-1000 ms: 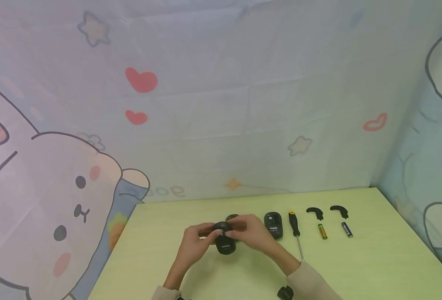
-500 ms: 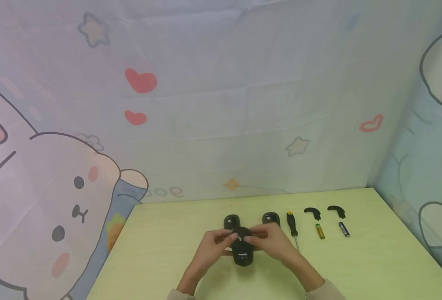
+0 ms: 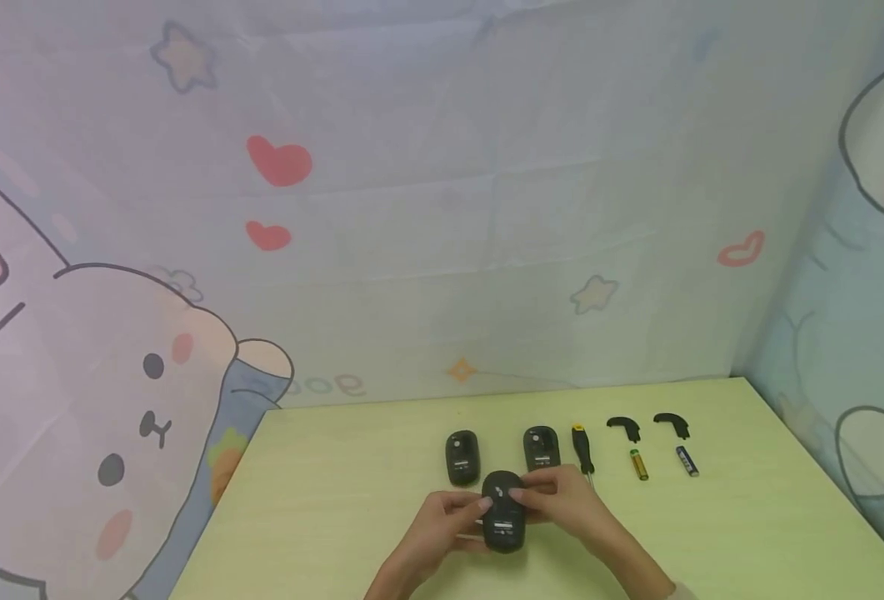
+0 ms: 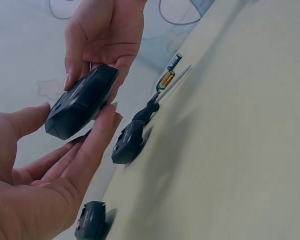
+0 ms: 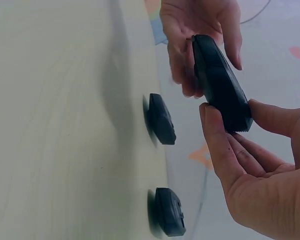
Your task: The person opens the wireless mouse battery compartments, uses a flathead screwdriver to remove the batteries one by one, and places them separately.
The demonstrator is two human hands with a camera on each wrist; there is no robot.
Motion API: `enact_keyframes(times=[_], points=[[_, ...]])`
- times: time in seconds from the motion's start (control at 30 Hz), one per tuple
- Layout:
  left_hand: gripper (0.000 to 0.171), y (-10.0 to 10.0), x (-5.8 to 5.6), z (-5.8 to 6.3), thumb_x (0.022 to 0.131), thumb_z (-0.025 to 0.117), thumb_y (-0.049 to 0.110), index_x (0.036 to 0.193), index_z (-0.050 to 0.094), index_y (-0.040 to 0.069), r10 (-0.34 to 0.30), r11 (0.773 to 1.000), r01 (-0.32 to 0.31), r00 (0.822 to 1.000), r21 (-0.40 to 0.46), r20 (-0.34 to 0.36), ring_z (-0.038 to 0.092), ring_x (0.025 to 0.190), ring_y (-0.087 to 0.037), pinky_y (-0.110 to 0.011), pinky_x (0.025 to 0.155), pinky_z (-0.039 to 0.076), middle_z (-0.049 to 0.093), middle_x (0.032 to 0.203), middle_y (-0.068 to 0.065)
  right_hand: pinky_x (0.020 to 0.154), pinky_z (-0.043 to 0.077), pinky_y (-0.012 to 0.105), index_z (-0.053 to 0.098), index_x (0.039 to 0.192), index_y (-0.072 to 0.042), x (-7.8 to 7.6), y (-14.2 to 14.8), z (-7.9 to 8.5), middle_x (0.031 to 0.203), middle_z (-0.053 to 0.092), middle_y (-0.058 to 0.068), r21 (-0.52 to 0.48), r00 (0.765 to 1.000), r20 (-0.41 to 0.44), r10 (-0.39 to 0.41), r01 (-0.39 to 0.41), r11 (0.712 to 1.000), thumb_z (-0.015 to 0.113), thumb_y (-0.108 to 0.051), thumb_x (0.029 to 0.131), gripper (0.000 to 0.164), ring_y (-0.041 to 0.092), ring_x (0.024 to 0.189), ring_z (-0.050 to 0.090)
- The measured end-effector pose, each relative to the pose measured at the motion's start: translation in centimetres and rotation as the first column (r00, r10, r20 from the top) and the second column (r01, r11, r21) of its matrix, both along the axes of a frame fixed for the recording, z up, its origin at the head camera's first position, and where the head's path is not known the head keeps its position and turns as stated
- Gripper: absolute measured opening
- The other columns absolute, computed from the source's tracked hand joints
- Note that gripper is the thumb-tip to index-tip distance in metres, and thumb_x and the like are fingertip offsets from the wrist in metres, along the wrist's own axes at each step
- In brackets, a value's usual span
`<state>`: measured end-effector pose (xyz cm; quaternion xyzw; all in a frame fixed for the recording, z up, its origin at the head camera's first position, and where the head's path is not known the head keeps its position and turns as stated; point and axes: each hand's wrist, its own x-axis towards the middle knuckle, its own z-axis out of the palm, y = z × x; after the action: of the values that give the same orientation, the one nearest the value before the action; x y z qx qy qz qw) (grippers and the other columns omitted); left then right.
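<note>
A black computer mouse (image 3: 503,527) is held up over the table, its underside with a pale label facing the head camera. My left hand (image 3: 443,530) pinches one side of it, thumb on the underside face and fingers beneath. On the other side my right hand (image 3: 572,505) grips it the same way, as its thumb and fingertips (image 5: 213,117) show in the right wrist view. In the left wrist view the mouse (image 4: 80,105) hangs clear of the table between both hands. Two more black mice lie underside up behind the hands, one at left (image 3: 462,458) and one at right (image 3: 542,447).
Right of the mice lies a screwdriver (image 3: 582,448) with a black and yellow handle, its shaft partly behind my right hand. Farther right are two curved black pieces (image 3: 625,427), a gold and green battery (image 3: 639,465) and a blue and silver battery (image 3: 686,461). A printed cloth (image 3: 412,250) hangs behind the table (image 3: 322,500).
Both hands have brought the mouse right and nearer to me, and its underside has turned more toward the head camera. The left mouse behind them has come fully into view.
</note>
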<state>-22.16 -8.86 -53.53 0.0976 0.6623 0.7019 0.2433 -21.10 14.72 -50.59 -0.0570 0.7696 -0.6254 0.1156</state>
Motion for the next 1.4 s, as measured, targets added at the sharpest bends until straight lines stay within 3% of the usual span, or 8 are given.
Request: enact_keyframes(times=[0.17,0.3,0.47,0.7,0.97,1.4], points=[[0.038,0.4,0.4,-0.6,0.099,0.072,0.016,0.126,0.069,-0.010,-0.013,1.000,0.013,1.000,0.024,0.014,0.080,0.094,-0.022,-0.038,0.084,0.069,0.078,0.116,-0.023,0.083,0.069,0.041,0.062,0.127,0.020,0.3,0.5,-0.8,0.115,0.075,0.031,-0.014,1.000,0.020,0.002,-0.002,1.000,0.075,-0.016,0.096,0.049,0.032,0.095,0.081],[0.036,0.8,0.8,-0.8,0.096,0.073,0.010,0.125,0.069,-0.011,-0.006,1.000,0.006,1.000,0.004,0.019,0.081,0.094,-0.027,-0.041,0.082,0.070,0.078,0.112,-0.026,0.083,0.069,0.041,0.063,0.127,0.019,0.5,1.0,-1.3,0.115,0.075,0.031,-0.015,0.999,0.032,0.022,-0.021,1.000,0.076,-0.018,0.096,0.050,0.031,0.095,0.081],[0.035,1.5,1.3,-1.2,0.096,0.072,0.006,0.125,0.067,-0.013,-0.003,1.000,0.003,0.999,-0.002,0.034,0.080,0.097,-0.035,-0.044,0.081,0.070,0.077,0.111,-0.030,0.082,0.069,0.040,0.064,0.129,0.015,0.8,1.7,-1.5,0.117,0.077,0.027,0.017,0.997,0.070,0.031,-0.032,0.999,0.078,-0.022,0.095,0.053,0.029,0.096,0.080],[0.034,2.5,1.4,-1.8,0.095,0.072,0.003,0.125,0.066,-0.014,-0.002,1.000,0.001,0.998,0.014,0.061,0.080,0.099,-0.034,-0.042,0.080,0.070,0.076,0.112,-0.030,0.080,0.070,0.040,0.063,0.135,0.009,1.0,2.4,-1.9,0.116,0.077,0.021,0.033,0.993,0.116,-0.011,0.007,0.999,0.081,-0.023,0.092,0.057,0.024,0.095,0.078],[0.034,3.2,1.4,-1.4,0.096,0.074,0.007,0.124,0.068,-0.011,-0.006,1.000,0.006,0.998,0.010,0.060,0.080,0.098,-0.032,-0.040,0.079,0.070,0.078,0.110,-0.027,0.085,0.069,0.043,0.063,0.138,0.006,1.5,3.2,-2.1,0.120,0.077,0.022,-0.039,0.994,0.112,0.002,0.003,0.999,0.084,-0.028,0.090,0.062,0.024,0.101,0.078],[0.033,2.9,1.2,-1.1,0.096,0.071,0.004,0.124,0.068,-0.013,0.022,0.999,-0.023,0.999,0.029,0.030,0.080,0.095,-0.031,-0.037,0.076,0.070,0.078,0.109,-0.029,0.083,0.070,0.044,0.060,0.140,0.008,1.3,2.2,-1.7,0.123,0.074,0.027,-0.036,0.995,0.090,-0.036,0.039,0.999,0.088,-0.023,0.086,0.068,0.027,0.104,0.077]])
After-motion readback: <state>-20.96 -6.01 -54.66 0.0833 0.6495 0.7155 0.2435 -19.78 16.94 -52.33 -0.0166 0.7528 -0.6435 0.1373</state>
